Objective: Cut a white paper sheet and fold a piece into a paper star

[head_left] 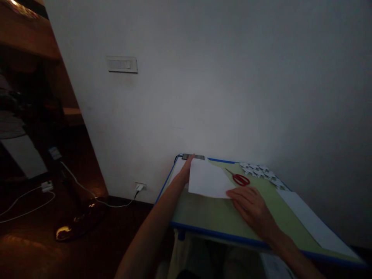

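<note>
A white sheet of paper (207,178) is held at a slight tilt over the pale green table top (203,209). My left hand (187,170) grips its left edge, the fingers partly hidden by the sheet. At the lower right corner, my right hand (251,205) has its fingers closed on the paper; the thumb is hard to make out. Just beyond that hand lies a pair of scissors (240,179) with red handles, blades pointing to the far left.
Several small folded paper pieces (258,169) lie along the far right edge. Another white sheet (310,221) rests at the right. A dark flat device (199,157) with a cable sits by the wall (203,97). A fan base (78,221) and cords stand on the floor at left.
</note>
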A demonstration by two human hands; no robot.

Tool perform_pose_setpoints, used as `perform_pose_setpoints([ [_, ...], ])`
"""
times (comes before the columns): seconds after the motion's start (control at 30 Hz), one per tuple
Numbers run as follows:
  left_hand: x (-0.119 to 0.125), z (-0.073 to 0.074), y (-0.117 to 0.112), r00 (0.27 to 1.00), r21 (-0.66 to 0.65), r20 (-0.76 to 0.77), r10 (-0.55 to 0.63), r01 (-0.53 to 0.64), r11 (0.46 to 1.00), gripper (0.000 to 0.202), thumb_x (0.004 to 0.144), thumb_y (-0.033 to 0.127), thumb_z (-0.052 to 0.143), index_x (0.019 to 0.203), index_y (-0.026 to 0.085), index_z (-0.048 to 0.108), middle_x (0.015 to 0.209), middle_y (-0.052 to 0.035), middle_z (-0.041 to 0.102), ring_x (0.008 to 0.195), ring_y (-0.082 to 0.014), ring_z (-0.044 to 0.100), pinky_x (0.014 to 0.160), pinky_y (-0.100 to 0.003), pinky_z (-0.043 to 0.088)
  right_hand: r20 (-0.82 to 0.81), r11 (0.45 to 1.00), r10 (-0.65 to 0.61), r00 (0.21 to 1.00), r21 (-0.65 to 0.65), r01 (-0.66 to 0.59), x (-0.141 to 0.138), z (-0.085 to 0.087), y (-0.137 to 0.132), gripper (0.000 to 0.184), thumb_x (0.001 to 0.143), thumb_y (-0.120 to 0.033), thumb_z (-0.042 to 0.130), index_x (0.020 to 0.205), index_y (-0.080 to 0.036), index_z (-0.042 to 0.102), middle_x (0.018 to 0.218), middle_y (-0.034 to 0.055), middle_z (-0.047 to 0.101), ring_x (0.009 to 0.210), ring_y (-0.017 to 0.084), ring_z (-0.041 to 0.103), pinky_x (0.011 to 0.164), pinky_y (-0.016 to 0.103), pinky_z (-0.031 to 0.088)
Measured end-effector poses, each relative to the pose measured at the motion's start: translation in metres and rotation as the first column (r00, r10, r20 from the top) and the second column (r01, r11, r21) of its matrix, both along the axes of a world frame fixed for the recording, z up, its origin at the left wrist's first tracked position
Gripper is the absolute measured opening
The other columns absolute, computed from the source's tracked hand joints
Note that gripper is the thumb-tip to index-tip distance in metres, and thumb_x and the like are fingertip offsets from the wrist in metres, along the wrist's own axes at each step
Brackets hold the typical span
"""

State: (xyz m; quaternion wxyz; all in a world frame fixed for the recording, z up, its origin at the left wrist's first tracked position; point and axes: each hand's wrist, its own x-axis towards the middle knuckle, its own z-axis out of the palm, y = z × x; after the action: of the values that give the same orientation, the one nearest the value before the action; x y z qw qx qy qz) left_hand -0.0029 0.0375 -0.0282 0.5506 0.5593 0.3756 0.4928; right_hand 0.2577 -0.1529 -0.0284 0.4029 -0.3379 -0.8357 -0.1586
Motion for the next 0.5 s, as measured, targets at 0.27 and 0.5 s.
perform_pose_setpoints([
  [0.27,0.006,-0.002,-0.010,0.995,-0.164,-0.068,-0.071,0.059,0.985,0.038,0.101,0.036,0.069,0.133,0.017,0.064,0.132,-0.0118,0.067,0.110,-0.0259,0.070,0.092,-0.047,0.062,-0.295,0.873,-0.055,0.954,-0.479,-0.098,0.009,-0.012,0.010,0.044,0.088,-0.044,0.079,0.130,-0.033,0.074,0.133,0.0101,0.076,0.128,0.036,0.066,0.116,0.060,0.042],
  [0.5,-0.007,0.015,-0.011,0.998,-0.086,-0.068,0.013,-0.019,0.996,0.035,0.101,0.035,0.068,0.131,0.016,0.065,0.126,-0.0108,0.069,0.104,-0.0236,0.071,0.087,-0.043,0.063,-0.658,0.708,-0.451,0.603,-0.675,-0.207,-0.003,0.004,0.136,0.047,0.099,-0.040,0.070,0.141,-0.022,0.060,0.144,0.0142,0.062,0.122,0.030,0.066,0.100,0.052,0.058],
])
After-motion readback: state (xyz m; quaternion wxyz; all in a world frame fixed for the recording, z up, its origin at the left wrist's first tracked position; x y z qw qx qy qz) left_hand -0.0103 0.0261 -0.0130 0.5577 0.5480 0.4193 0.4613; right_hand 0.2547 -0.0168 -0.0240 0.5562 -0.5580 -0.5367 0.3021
